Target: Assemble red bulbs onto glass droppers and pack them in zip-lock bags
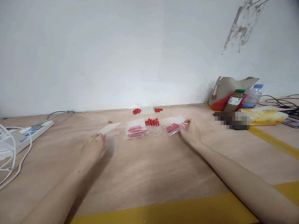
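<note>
My left hand [94, 146] is closed in a pinch on a thin whitish flat piece [109, 128]; whether it is paper or an empty bag I cannot tell. Just under it a clear plastic bag [113, 144] lies on the table. My right hand [191, 132] grips the edge of a clear zip bag [173, 125] holding several droppers with red bulbs. Between the hands, loose red-bulbed droppers [153, 124] lie side by side, bulbs toward the wall. Left of them sits a stack of filled zip bags [136, 128].
Near the wall, red rubber bulbs [136, 111] lie on clear plastic. At left is a power strip [35, 133] with white cables [14, 152]. To the right stand a green-capped bottle [234, 101], a clear bottle [253, 95], a beige bag [230, 86] and a yellow tissue pack [266, 116].
</note>
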{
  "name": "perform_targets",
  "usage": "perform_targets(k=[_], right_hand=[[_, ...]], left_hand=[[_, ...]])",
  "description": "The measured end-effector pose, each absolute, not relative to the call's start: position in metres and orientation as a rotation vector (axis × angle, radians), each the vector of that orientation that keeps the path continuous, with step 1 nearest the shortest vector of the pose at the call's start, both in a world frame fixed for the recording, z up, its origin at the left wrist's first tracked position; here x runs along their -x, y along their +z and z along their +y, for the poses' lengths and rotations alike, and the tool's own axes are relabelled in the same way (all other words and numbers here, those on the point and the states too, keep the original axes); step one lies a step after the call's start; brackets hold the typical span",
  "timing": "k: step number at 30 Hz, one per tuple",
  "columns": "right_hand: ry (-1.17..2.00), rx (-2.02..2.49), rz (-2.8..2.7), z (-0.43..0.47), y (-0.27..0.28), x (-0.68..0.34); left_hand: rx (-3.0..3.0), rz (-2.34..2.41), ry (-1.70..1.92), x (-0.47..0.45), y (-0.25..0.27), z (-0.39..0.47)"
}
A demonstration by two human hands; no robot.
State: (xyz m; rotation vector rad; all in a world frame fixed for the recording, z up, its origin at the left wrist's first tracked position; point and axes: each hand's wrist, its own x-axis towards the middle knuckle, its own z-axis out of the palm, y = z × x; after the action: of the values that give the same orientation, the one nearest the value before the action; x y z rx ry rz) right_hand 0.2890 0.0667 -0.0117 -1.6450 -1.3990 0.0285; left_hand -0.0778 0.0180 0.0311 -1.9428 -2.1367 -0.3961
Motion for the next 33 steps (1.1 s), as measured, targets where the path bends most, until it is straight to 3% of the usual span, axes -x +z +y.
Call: perform_targets(k=[4, 9, 17, 23, 29, 33], right_hand=[[-0.006, 1.591, -1.459, 0.064, -0.012, -0.287], [-0.012, 1.532, -1.547, 0.063, -0.013, -0.282], [0.253, 1.377, -1.868, 0.066, -0.007, -0.260], [0.552, 1.581, -1.686, 0.113, 0.000, -0.232], [0.537, 1.723, -1.494, 0.162, -0.001, -0.207], [0.496, 1.740, -1.473, 0.174, -0.005, -0.201]], left_hand=[[2.241, -1.661, -0.577, 0.054, 0.044, -0.002], [2.890, -1.224, -0.264, 0.020, 0.022, -0.024], [3.002, -1.277, -0.291, 0.012, 0.008, -0.030], [3.132, -1.201, -0.306, 0.002, 0.005, -0.026], [3.123, -1.243, -0.698, 0.001, 0.003, -0.024], [3.161, -1.222, -0.666, 0.001, 0.004, -0.030]])
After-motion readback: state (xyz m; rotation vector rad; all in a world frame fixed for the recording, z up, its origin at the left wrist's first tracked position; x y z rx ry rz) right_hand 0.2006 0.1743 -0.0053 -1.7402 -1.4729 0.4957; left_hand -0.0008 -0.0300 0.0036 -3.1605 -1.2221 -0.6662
